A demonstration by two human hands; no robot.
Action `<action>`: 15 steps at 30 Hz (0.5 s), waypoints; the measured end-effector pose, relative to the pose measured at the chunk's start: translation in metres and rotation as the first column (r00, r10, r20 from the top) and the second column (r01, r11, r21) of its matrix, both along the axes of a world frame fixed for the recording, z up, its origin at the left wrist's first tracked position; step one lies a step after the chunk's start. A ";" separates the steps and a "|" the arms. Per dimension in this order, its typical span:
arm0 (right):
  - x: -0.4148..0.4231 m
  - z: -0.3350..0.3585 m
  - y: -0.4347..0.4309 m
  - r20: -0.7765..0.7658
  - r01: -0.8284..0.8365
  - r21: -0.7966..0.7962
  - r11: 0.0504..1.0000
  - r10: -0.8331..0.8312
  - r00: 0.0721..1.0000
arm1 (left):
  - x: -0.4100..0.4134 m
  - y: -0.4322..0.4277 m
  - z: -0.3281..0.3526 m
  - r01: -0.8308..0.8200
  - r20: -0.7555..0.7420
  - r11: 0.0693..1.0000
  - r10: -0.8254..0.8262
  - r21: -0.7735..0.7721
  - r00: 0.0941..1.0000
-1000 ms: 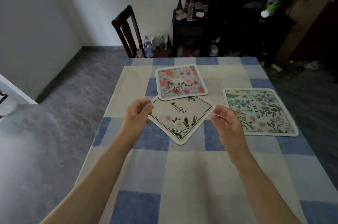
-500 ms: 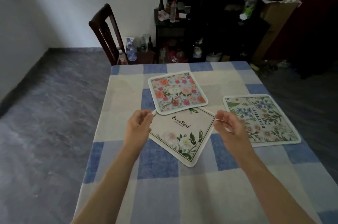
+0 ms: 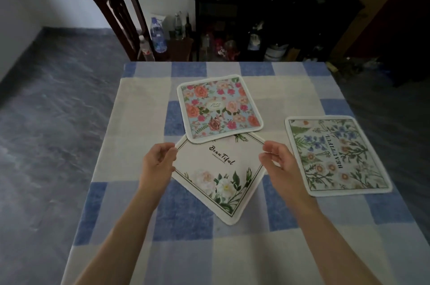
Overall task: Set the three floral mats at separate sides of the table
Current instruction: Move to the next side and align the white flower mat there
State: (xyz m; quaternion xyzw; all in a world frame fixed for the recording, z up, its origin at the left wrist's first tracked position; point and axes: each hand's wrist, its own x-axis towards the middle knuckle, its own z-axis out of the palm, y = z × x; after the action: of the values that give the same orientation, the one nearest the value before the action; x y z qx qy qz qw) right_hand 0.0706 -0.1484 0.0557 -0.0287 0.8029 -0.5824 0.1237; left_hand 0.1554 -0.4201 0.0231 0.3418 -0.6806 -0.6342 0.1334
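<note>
Tablecloth (image 3: 139,122), checked blue and cream, bearing three floral mats. White mat (image 3: 218,173), lettered "BeauTiful", sits corner-on at the surface's middle. Left hand (image 3: 159,163) pinches its left corner and right hand (image 3: 280,166) its right corner, fingers curled close on the edge. Rose mat (image 3: 220,108) lies toward the far edge, overlapping the white mat's far corner. Green-and-blue mat (image 3: 337,154) lies flat by the right edge, apart from both. Dark wooden chair (image 3: 121,10) stands beyond the far-left corner.
</note>
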 end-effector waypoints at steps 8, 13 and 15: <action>-0.042 -0.046 0.000 0.045 -0.009 0.143 0.990 0.003 0.999 | -0.020 -0.012 -0.047 -0.011 0.105 0.998 0.018 -0.062 0.994; -0.063 -0.077 -0.007 0.056 -0.028 0.237 0.971 0.015 0.998 | -0.030 -0.022 -0.067 0.005 0.190 0.989 0.023 -0.148 0.981; -0.071 -0.088 -0.006 0.075 -0.019 0.273 0.962 -0.002 0.997 | -0.033 -0.029 -0.074 0.046 0.250 0.977 0.008 -0.208 0.968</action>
State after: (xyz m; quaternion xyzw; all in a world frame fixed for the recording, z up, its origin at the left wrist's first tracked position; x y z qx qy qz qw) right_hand -0.0003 -0.1543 -0.0324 0.0069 0.8704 -0.4660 0.1588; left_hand 0.1222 -0.4488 -0.0505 0.3960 -0.7588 -0.5114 0.0764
